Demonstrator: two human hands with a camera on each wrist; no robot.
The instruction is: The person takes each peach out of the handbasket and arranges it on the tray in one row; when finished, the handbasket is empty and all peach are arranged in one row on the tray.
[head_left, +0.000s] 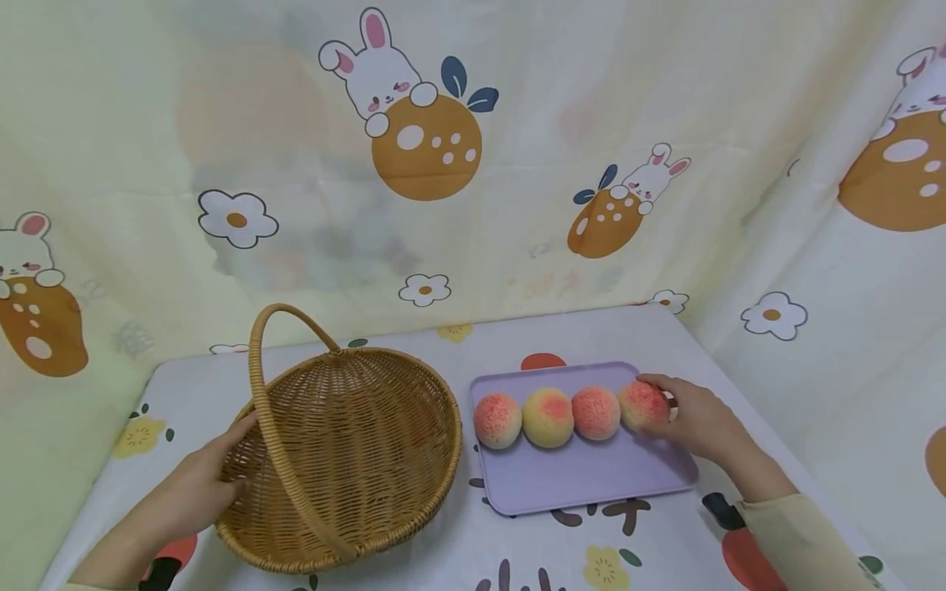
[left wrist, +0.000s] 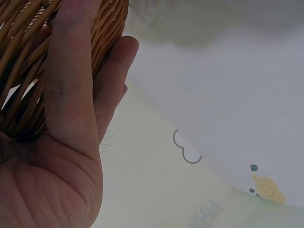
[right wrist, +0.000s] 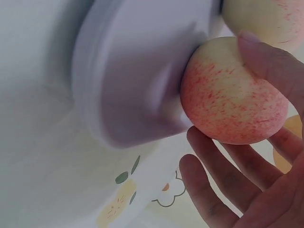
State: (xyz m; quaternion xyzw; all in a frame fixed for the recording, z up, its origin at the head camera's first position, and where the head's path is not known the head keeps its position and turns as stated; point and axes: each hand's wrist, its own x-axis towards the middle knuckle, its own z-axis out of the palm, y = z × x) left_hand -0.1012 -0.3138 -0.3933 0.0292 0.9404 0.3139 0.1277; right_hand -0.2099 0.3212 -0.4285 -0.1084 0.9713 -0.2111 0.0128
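On the left stands a brown wicker basket [head_left: 355, 443] with an arched handle, its inside bare. My left hand [head_left: 195, 484] grips its left side, thumb inside the rim; the left wrist view shows the woven wall [left wrist: 109, 33] between the fingers. To the right, a row of peaches lies on a purple tray [head_left: 569, 484]. My right hand [head_left: 705, 423] is at the rightmost peach [head_left: 641, 404], red and pale yellow. In the right wrist view, my thumb presses on one side of that peach [right wrist: 232, 95] and fingertips touch the other.
Three other peaches sit in line on the tray: a red one [head_left: 498, 421], a yellow one [head_left: 548, 418] and another red one [head_left: 596, 413]. A patterned cloth [head_left: 539, 558] covers the table, and a rabbit-print curtain [head_left: 517, 246] hangs behind and at both sides.
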